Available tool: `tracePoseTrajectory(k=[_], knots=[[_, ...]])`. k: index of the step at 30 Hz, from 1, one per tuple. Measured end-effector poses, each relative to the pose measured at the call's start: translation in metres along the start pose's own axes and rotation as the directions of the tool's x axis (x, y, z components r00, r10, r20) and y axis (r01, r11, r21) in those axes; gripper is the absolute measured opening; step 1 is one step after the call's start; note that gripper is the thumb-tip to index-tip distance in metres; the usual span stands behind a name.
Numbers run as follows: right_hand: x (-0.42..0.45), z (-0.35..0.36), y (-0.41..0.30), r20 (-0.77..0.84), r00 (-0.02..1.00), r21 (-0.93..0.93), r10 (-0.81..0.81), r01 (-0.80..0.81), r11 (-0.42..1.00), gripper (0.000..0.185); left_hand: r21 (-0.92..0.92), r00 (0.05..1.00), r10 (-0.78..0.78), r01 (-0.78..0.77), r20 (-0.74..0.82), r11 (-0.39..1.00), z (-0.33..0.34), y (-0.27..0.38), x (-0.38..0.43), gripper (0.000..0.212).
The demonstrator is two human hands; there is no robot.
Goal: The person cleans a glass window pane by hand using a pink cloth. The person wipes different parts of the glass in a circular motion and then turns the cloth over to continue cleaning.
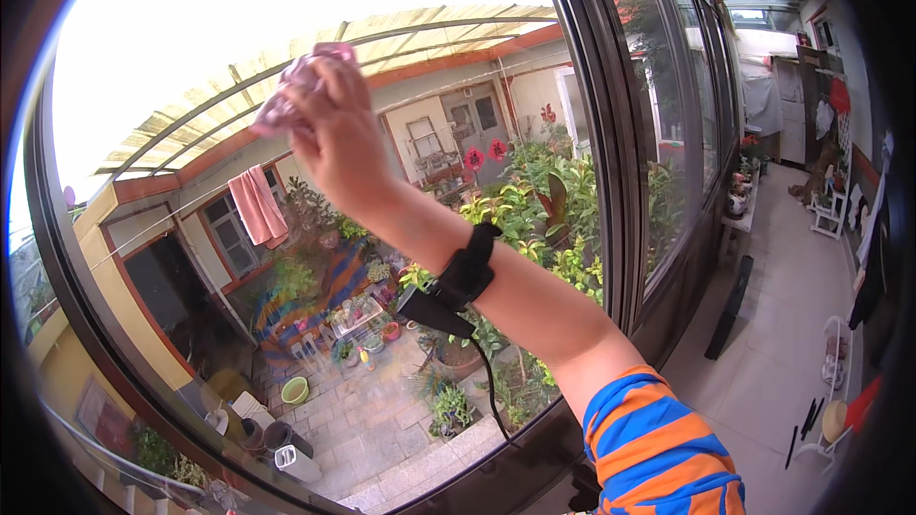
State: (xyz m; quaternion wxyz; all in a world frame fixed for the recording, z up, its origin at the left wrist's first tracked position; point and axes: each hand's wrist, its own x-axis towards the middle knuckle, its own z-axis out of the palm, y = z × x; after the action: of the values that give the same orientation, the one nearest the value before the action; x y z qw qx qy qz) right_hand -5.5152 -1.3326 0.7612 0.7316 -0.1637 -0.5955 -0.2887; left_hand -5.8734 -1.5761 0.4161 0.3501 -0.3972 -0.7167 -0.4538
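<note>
My right hand [340, 114] is raised against the large window pane [401, 243], its fingers closed over a crumpled pink cloth [304, 89]. The cloth lies between my fingers and the glass, in the upper left part of the pane. On the right wrist sits a black strap with a small device [465, 268], and a black cable hangs from it. The sleeve [658, 436] is striped orange and blue. My left hand is out of view. A faint striped reflection shows in the glass.
A dark window frame [594, 157] borders the pane at right. Beyond the glass lie a paved courtyard with plants [537, 207], a hanging pink towel [259, 207] and a green basin [295, 390]. At right, a tiled corridor [766, 307] holds a shelf and a white rack.
</note>
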Motion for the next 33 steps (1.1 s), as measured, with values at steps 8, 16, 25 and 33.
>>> tracePoseTrajectory(k=[8,16,25,33], knots=[[0.002,0.027,-0.034,0.169,0.878,0.116,-0.449,0.434,0.893,0.027,-0.065,0.849,0.372,-0.424,-0.374,0.903,0.0,0.115,0.111,0.041],[0.03,-0.198,0.289,-0.266,0.963,-0.493,0.054,-0.184,0.85,0.032,-0.262,0.949,0.172,-0.242,-0.262,0.934,0.029,0.029,0.093,0.042],[0.052,-0.147,0.292,-0.308,0.89,0.372,0.337,-0.213,0.903,0.021,-0.207,0.983,0.038,-0.076,-0.18,0.975,0.013,-0.012,0.09,0.036],[0.079,0.061,0.006,-0.04,0.851,-0.214,-0.523,0.504,0.837,0.024,-0.426,0.99,-0.027,-0.035,-0.139,0.904,0.018,0.02,0.08,0.034]])
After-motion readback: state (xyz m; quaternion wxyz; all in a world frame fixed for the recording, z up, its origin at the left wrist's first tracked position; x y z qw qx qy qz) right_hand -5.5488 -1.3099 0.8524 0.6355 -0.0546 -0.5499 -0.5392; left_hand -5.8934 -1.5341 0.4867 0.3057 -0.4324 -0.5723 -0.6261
